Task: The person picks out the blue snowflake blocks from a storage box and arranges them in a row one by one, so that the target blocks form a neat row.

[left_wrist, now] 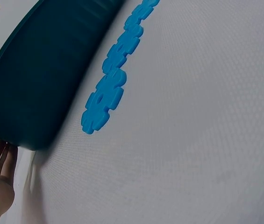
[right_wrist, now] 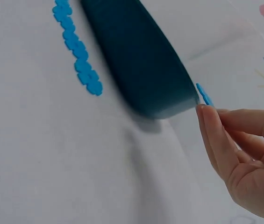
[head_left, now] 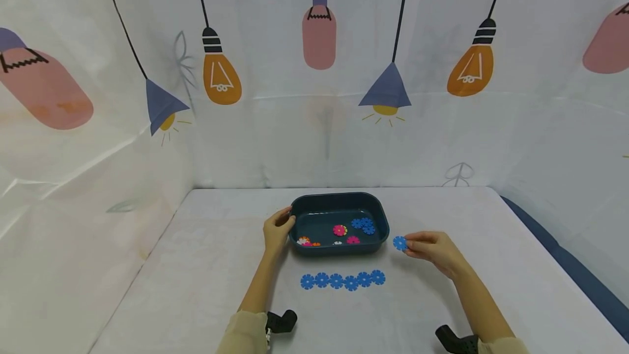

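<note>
My right hand (head_left: pixel 434 250) pinches one blue notched interlocking disc (head_left: pixel 399 243) between thumb and fingertips, just off the right end of a dark teal tray (head_left: pixel 339 251). In the right wrist view, that disc (right_wrist: pixel 204 94) shows nearly edge-on above the fingertips. At the tray's left end, my left hand (head_left: pixel 277 229) grips the wall, thumb at the rim and fingers outside; the left wrist view has those fingers (left_wrist: pixel 9 161) against the tray's lower side. A row of several joined blue discs (head_left: pixel 336 281) lies on the white tabletop in front of the tray.
Inside the tray are loose blue discs (head_left: pixel 362 223), pink discs (head_left: pixel 339 230) and a small cluster of orange, white and pink ones (head_left: pixel 304 241). Behind the table (head_left: pixel 221 206) hangs a white sheet printed with lamps. Dark devices (head_left: pixel 282 322) are strapped to both wrists.
</note>
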The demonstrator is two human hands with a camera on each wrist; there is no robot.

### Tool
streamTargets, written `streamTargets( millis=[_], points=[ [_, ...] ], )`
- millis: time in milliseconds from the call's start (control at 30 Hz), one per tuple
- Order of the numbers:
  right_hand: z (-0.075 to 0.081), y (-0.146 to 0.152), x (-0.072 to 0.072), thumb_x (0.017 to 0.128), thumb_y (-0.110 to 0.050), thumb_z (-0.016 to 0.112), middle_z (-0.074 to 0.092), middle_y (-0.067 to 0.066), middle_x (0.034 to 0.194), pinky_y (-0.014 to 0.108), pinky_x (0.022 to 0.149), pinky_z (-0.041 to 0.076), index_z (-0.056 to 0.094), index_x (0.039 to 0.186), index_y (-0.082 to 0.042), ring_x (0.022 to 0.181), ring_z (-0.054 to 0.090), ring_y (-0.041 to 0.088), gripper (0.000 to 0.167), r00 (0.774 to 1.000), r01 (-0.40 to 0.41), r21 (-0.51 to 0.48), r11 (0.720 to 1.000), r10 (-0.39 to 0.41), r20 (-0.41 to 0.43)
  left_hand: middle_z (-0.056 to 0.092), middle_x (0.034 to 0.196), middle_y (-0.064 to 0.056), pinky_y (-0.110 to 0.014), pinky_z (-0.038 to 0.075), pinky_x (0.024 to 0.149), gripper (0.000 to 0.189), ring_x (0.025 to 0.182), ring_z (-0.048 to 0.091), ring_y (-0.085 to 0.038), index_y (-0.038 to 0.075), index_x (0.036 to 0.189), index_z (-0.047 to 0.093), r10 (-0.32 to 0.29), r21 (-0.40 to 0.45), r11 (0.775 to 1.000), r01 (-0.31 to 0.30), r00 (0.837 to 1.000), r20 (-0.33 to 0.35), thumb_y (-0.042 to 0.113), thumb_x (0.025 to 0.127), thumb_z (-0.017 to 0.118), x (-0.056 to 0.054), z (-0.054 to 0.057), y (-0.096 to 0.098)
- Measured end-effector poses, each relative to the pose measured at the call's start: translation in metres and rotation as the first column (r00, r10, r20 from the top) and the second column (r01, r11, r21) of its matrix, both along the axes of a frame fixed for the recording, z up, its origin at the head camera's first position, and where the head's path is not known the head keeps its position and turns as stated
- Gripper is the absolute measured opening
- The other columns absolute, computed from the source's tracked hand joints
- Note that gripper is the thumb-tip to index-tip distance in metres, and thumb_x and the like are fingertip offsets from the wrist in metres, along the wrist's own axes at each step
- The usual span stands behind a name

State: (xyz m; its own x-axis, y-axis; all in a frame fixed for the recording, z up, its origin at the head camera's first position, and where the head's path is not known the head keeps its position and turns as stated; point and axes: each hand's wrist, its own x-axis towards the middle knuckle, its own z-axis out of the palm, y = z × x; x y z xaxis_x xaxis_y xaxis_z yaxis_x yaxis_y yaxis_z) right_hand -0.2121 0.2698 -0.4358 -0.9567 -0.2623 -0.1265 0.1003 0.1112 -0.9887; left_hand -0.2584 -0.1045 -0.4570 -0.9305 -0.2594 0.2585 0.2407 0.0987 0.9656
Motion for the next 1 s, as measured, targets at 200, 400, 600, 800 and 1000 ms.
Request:
streamTargets(
  millis=[200, 400, 600, 800, 1000],
  points=[
    [-0.013, 0.002, 0.005, 0.091, -0.006, 0.059, 0.068, 0.014, 0.100, 0.029, 0.077, 0.055, 0.052, 0.115, 0.022, 0.083, 0.068, 0.015, 0.038, 1.000, -0.017, 0.084, 0.996, 0.017, -0.003, 0.064, 0.110, -0.028, -0.009, 0.043, 0.076, 0.028, 0.103, 0.060, -0.041, -0.012, 0.110, 0.064, 0.004, 0.002, 1.000, -0.004, 1.000, 0.003, -0.005, 0.083, 0.064, 0.000, 0.000, 0.001],
    [-0.025, 0.000, 0.011, 0.089, -0.009, 0.062, 0.068, 0.015, 0.098, 0.027, 0.074, 0.055, 0.053, 0.112, 0.022, 0.079, 0.067, 0.016, 0.040, 0.999, -0.037, 0.125, 0.992, 0.033, 0.037, 0.063, 0.112, -0.027, -0.012, 0.045, 0.080, 0.028, 0.105, 0.059, -0.040, -0.011, 0.110, 0.064, 0.003, 0.016, 1.000, -0.003, 1.000, 0.013, -0.005, 0.083, 0.064, -0.001, -0.001, 0.000],
    [-0.033, -0.002, 0.018, 0.088, -0.002, 0.061, 0.068, 0.016, 0.096, 0.026, 0.072, 0.055, 0.051, 0.110, 0.026, 0.077, 0.068, 0.013, 0.037, 0.997, -0.064, 0.075, 0.995, 0.060, 0.057, 0.063, 0.113, -0.027, -0.027, 0.050, 0.086, 0.028, 0.104, 0.060, -0.039, -0.012, 0.110, 0.063, 0.021, 0.003, 1.000, -0.021, 1.000, 0.014, -0.005, 0.083, 0.063, 0.000, 0.001, 0.001],
    [-0.038, -0.006, 0.022, 0.088, -0.001, 0.060, 0.069, 0.014, 0.092, 0.026, 0.070, 0.056, 0.053, 0.108, 0.025, 0.074, 0.068, 0.013, 0.034, 0.995, -0.034, 0.085, 0.996, 0.026, 0.097, 0.063, 0.112, -0.028, -0.019, 0.048, 0.082, 0.028, 0.104, 0.060, -0.040, -0.013, 0.110, 0.063, 0.022, -0.011, 1.000, -0.022, 1.000, 0.012, -0.005, 0.083, 0.063, 0.001, 0.002, 0.002],
    [-0.040, -0.009, 0.022, 0.087, -0.001, 0.061, 0.070, 0.014, 0.089, 0.025, 0.068, 0.055, 0.054, 0.106, 0.025, 0.072, 0.067, 0.011, 0.033, 0.997, -0.023, 0.108, 0.994, 0.014, 0.080, 0.063, 0.111, -0.028, -0.012, 0.045, 0.076, 0.028, 0.103, 0.060, -0.041, -0.012, 0.109, 0.064, 0.012, 0.015, 1.000, -0.012, 1.000, 0.003, -0.005, 0.082, 0.064, -0.007, -0.010, -0.001]
  ],
)
